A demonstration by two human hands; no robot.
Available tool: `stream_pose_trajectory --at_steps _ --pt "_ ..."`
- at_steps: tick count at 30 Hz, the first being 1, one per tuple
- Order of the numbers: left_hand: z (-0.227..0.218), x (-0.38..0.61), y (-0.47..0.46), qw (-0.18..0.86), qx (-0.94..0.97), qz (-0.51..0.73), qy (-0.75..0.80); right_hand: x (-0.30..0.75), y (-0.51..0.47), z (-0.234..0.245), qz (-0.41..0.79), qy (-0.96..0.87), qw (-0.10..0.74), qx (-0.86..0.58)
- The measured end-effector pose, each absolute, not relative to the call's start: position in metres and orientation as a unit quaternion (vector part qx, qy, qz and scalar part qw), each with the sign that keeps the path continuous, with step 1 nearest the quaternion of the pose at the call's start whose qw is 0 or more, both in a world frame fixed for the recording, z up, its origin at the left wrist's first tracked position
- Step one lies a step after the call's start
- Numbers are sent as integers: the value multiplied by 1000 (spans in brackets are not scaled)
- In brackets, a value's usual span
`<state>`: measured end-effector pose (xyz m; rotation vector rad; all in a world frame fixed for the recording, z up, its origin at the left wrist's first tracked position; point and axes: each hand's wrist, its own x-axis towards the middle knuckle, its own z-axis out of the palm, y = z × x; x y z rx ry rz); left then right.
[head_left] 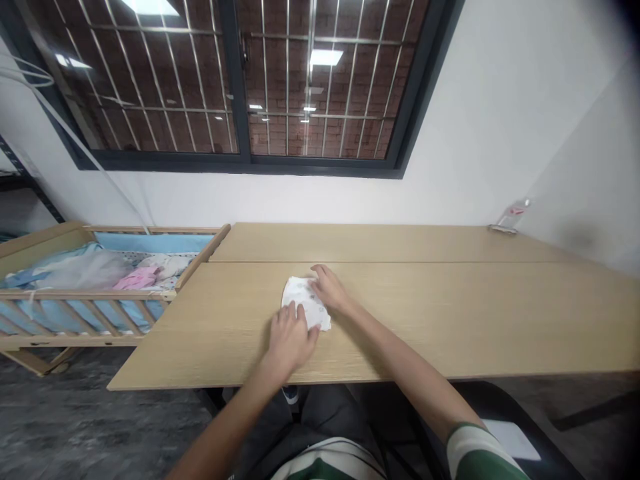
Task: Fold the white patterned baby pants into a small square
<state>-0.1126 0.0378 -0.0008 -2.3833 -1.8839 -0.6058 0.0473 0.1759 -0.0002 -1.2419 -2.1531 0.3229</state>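
Note:
A small white cloth (306, 298) with a few tiny dark prints lies on the light wooden tabletop, looking folded. My left hand (293, 337) rests on its lower left part, palm down, with the fingers spread and the thumb near the lower edge. At the upper right edge of the cloth is my right hand (329, 287), its fingers bent but apart and touching or just over the fabric. Both hands partly cover the cloth, so its full outline is hidden.
A wooden crib (95, 295) with blue lining, plastic and a pink cloth (139, 278) stands left of the table (450, 307). A clear bottle-like object (514, 215) sits at the far right corner. A barred window (240, 87) is above. A black chair (480, 400) is below right.

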Motion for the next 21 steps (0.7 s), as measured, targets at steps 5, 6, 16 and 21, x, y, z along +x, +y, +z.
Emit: stream_pose_trajectory --at_steps 5,6,16,21 --pt "-39 -95 -9 45 -762 -197 -615 21 114 13 165 -938 164 -256" --pt "-42 -94 -10 41 -761 -196 -617 17 105 12 187 -946 136 -229" --pt "-45 -96 -9 74 -756 -200 -619 33 152 -16 168 -929 37 -328" --pt "-49 -97 -6 75 -758 -201 -616 38 190 -20 144 -915 42 -376"
